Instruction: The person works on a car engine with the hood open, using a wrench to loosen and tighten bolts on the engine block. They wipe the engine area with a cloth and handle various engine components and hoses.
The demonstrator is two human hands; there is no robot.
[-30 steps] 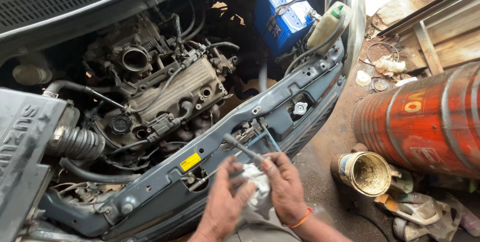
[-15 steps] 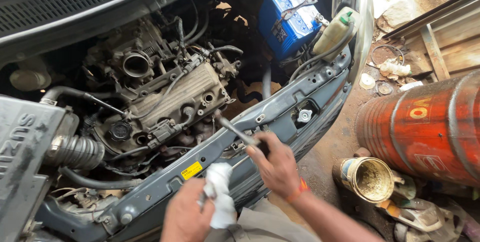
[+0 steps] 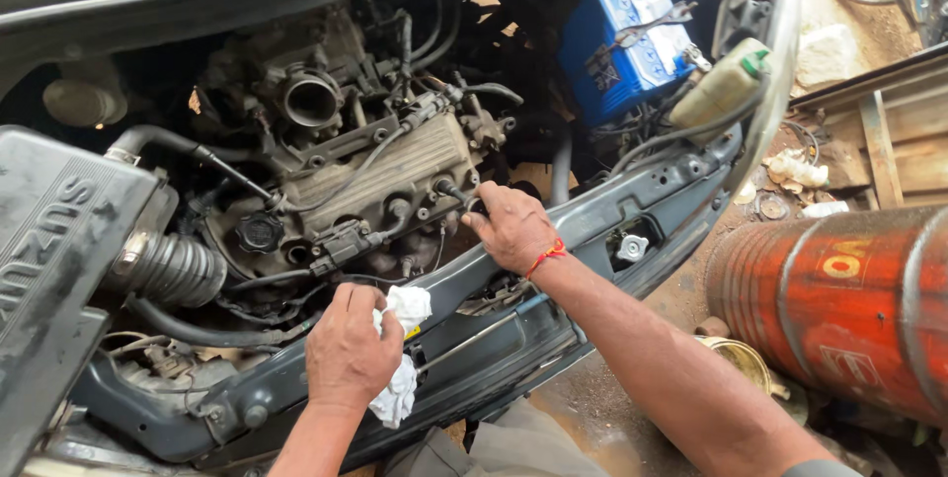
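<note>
Gripping a white rag [image 3: 400,354], left hand [image 3: 351,354] is closed around it, resting on the grey front crossmember [image 3: 652,196] of the open engine bay. Right hand [image 3: 513,228] reaches past that crossmember; fingers curl on something dark at the engine's valve cover [image 3: 380,181], likely a tool or plug lead, can't tell which. A long metal rod [image 3: 474,339] lies along the crossmember below the right wrist. Judgement: keep the wrist straight, pull or turn square to the cover, rag ready for oil. Right forearm angles in from lower right, left comes up from below.
</note>
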